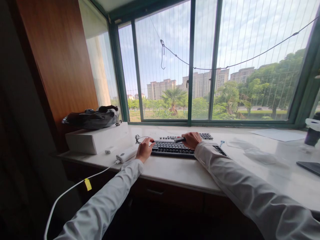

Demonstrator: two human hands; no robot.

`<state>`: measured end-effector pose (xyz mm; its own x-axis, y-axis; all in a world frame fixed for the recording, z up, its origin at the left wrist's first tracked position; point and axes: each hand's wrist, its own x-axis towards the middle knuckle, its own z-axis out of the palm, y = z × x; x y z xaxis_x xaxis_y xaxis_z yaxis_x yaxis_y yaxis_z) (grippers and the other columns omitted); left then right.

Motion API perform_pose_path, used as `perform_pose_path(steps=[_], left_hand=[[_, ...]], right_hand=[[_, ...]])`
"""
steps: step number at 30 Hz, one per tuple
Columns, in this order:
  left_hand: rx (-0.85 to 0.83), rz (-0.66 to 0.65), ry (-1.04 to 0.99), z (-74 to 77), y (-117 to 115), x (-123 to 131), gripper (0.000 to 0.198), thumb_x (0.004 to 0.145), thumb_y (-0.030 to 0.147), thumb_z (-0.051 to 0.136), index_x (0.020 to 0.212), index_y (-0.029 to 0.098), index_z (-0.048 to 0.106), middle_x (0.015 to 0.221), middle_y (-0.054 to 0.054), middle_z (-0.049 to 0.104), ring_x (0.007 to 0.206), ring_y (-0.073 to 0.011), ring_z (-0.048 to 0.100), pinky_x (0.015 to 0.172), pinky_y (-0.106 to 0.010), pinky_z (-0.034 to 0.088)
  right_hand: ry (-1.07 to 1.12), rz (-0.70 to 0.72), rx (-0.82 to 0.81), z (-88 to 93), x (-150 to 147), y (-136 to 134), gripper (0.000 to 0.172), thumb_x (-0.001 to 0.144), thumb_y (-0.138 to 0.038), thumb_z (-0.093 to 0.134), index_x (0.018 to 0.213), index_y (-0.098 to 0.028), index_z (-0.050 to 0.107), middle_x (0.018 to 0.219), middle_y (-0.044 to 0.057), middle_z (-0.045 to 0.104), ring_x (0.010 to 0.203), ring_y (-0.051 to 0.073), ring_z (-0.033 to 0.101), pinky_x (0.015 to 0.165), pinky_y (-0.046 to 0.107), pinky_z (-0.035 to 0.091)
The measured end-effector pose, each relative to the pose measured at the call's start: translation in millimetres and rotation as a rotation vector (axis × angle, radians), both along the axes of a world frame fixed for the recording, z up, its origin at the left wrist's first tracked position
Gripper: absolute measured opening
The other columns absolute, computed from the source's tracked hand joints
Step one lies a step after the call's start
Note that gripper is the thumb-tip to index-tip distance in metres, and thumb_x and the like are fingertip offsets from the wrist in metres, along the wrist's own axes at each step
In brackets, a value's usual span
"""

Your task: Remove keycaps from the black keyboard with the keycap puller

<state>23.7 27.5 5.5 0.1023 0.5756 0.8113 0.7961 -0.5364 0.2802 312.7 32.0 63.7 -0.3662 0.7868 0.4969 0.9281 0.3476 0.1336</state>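
Observation:
A black keyboard [172, 147] lies on the white marble counter, with its top rows and a few keys partly separate behind it. My left hand [145, 149] rests at the keyboard's left end, thumb and fingers apart around its corner. Over the keyboard's upper right part, my right hand [192, 140] is closed around a dark handheld tool [180, 139], whose tip points left above the keys. A thin black cable [137, 139] curls behind my left hand. My right hand and sleeve hide part of the keyboard.
At the left, a white power strip [127, 154] with a cord, a small white adapter [109, 150] and a white box [92, 141] bearing a black bag [92, 118]. To the right are a small blue tool [222, 143], clear plastic bags [261, 156], paper [277, 134] and a dark flat object [310, 167].

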Motion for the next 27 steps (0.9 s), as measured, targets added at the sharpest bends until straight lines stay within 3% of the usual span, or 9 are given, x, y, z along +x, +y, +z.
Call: perform_pose_path(steps=[4, 7, 16, 19, 22, 24, 27], left_hand=[[-0.004, -0.044, 0.049, 2.3, -2, 2, 0.012, 0.087, 0.023, 0.055, 0.098, 0.02, 0.06, 0.094, -0.005, 0.065, 0.091, -0.0195, 0.062, 0.085, -0.035, 0.049], [-0.007, -0.064, 0.07, 4.5, -4, 3, 0.015, 0.087, 0.025, 0.055, 0.099, 0.02, 0.061, 0.097, -0.005, 0.066, 0.091, -0.0195, 0.062, 0.084, -0.034, 0.049], [-0.141, 0.01, 0.041, 12.5, 6, 1, 0.023, 0.085, 0.04, 0.057, 0.097, 0.023, 0.067, 0.101, -0.001, 0.071, 0.054, -0.0114, 0.056, 0.063, -0.026, 0.048], [-0.133, 0.052, 0.1, 26.5, 28, 1, 0.023, 0.083, 0.041, 0.059, 0.096, 0.024, 0.069, 0.096, 0.0, 0.072, 0.052, -0.0115, 0.055, 0.066, -0.026, 0.048], [-0.111, 0.07, 0.139, 44.7, 61, 5, 0.022, 0.081, 0.039, 0.061, 0.094, 0.023, 0.07, 0.103, -0.002, 0.071, 0.08, -0.0176, 0.064, 0.078, -0.028, 0.048], [-0.179, 0.076, 0.185, 55.0, 86, 10, 0.024, 0.081, 0.04, 0.061, 0.095, 0.023, 0.071, 0.101, -0.002, 0.071, 0.094, -0.0203, 0.063, 0.087, -0.03, 0.046], [-0.322, 0.126, 0.267, 64.1, 123, 19, 0.025, 0.08, 0.041, 0.061, 0.095, 0.025, 0.072, 0.1, -0.001, 0.072, 0.098, -0.0214, 0.063, 0.089, -0.03, 0.045]], right_hand=[[0.097, -0.187, -0.001, -17.4, 42, 11, 0.034, 0.089, -0.043, 0.042, 0.1, -0.024, 0.069, 0.094, 0.012, 0.071, 0.088, 0.026, 0.065, 0.075, 0.034, 0.04], [0.111, -0.257, -0.038, -24.0, 53, 21, 0.033, 0.088, -0.04, 0.042, 0.098, -0.023, 0.07, 0.093, 0.013, 0.07, 0.086, 0.027, 0.065, 0.075, 0.036, 0.041], [0.09, -0.207, -0.139, -19.3, 46, 35, 0.033, 0.082, -0.035, 0.047, 0.092, -0.017, 0.073, 0.093, 0.018, 0.068, 0.087, 0.029, 0.064, 0.078, 0.038, 0.042], [0.084, -0.211, -0.127, -18.9, 44, 33, 0.034, 0.083, -0.036, 0.046, 0.092, -0.015, 0.072, 0.093, 0.018, 0.068, 0.088, 0.029, 0.064, 0.078, 0.038, 0.042], [0.073, -0.201, -0.13, -18.9, 39, 30, 0.033, 0.083, -0.035, 0.046, 0.09, -0.014, 0.071, 0.091, 0.017, 0.069, 0.086, 0.026, 0.064, 0.076, 0.036, 0.042], [0.08, -0.195, -0.13, -19.2, 37, 29, 0.032, 0.083, -0.034, 0.045, 0.088, -0.014, 0.07, 0.088, 0.016, 0.069, 0.083, 0.025, 0.064, 0.074, 0.034, 0.042], [0.118, -0.217, -0.124, -19.5, 37, 29, 0.033, 0.084, -0.033, 0.044, 0.086, -0.014, 0.07, 0.087, 0.015, 0.069, 0.08, 0.024, 0.064, 0.072, 0.033, 0.042]])
